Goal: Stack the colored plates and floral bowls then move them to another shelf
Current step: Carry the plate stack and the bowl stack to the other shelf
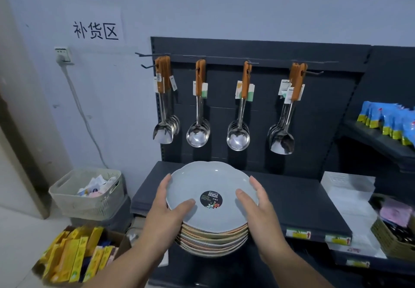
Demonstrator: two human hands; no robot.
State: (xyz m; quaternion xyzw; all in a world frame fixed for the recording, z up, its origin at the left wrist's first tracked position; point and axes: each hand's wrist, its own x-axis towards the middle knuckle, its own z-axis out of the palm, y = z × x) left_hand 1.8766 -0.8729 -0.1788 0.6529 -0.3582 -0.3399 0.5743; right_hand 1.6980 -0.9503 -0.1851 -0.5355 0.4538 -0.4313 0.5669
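A stack of colored plates (pixel 212 238) is held in front of the dark shelf (pixel 298 200), its front part overhanging the shelf's edge. The top plate (pixel 208 180) is pale blue-grey with a scalloped rim and a round black sticker in its middle; pink, green and cream rims show below it. My left hand (pixel 167 211) grips the stack's left side, thumb on the top plate. My right hand (pixel 258 204) grips the right side the same way. No floral bowls are in view.
Ladles and spatulas (pixel 238 135) hang on hooks from the dark back panel above the shelf. A white basket (pixel 87 195) and a box of yellow packets (pixel 74 256) sit at the left. White trays (pixel 348 186), a woven basket (pixel 393 240) and blue packets (pixel 390 121) stand at the right.
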